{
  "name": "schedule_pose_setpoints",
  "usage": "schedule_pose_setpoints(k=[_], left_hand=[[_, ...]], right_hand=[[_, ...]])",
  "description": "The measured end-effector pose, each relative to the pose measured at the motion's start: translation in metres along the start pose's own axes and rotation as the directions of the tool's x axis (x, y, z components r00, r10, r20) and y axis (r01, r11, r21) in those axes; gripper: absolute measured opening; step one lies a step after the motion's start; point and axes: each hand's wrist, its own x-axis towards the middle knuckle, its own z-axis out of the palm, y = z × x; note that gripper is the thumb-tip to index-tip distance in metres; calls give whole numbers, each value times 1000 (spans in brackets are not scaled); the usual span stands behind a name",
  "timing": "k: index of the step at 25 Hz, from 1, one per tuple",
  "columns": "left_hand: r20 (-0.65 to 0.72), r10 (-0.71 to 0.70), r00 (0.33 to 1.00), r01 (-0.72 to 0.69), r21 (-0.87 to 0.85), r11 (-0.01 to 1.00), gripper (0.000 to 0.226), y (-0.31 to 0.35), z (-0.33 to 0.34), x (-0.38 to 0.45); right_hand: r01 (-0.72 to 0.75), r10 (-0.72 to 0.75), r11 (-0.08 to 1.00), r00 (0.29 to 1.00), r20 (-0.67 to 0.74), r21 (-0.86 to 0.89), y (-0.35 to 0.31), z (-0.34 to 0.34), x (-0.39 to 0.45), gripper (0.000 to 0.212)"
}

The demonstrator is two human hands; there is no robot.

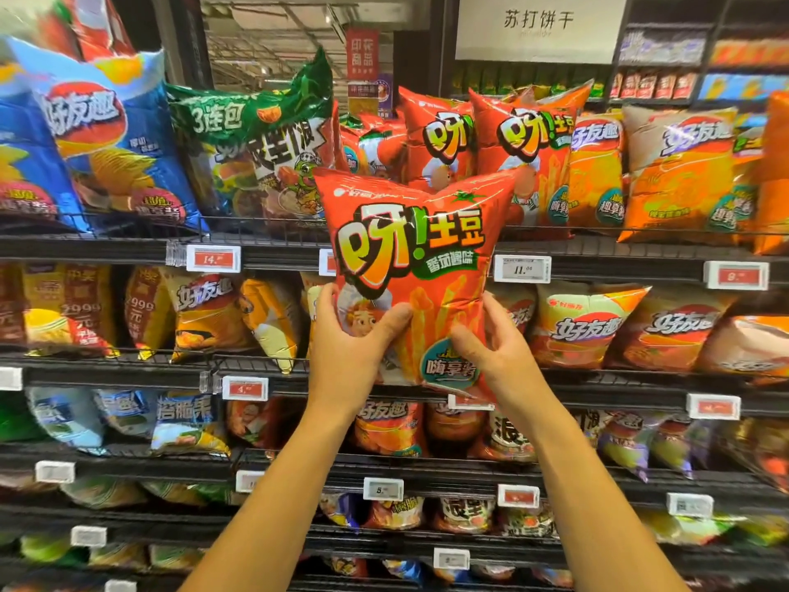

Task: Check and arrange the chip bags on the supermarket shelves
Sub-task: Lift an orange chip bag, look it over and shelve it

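Right now both my left hand (pixel 351 335) and my right hand (pixel 495 340) grip the lower corners of the red chip bag (pixel 410 267), which stands upright above them, in front of its matching red bags (pixel 444 138) on the top shelf (pixel 128 245).

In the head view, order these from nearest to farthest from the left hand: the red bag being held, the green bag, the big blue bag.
1. Red bag: gripped by the left hand, centre.
2. Green bag: top shelf, up and left.
3. Blue bag: top shelf, far left.
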Motion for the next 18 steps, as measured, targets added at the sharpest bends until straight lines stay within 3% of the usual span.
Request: schedule_pose_setpoints(k=[2,6,9,12,14,18], left_hand=[[74,4,997,-5,18,1000,74,5,-5,5],[184,-25,983,9,87,996,58,13,-29,24],[208,-29,978,3,123,992,60,24,-40,41],[205,-4,979,-23,129,991,83,40,-43,65],[220,52,974,-72,86,994,84,54,-36,87],[208,184,961,-192,22,981,77,83,-9,144]], right_hand=[[7,-7,1000,1000,-6,11,-3,4,3,83],[4,-1,999,998,-55,46,-6,2,18,72],[15,-15,1000,998,-65,7,-17,1,32,86],[75,-73,997,990,-117,8,-43,6,50,114],[150,-142,988,977,-158,36,-61,4,68,108],[246,-245,969,944,-222,-22,-94,-10,120,76]])
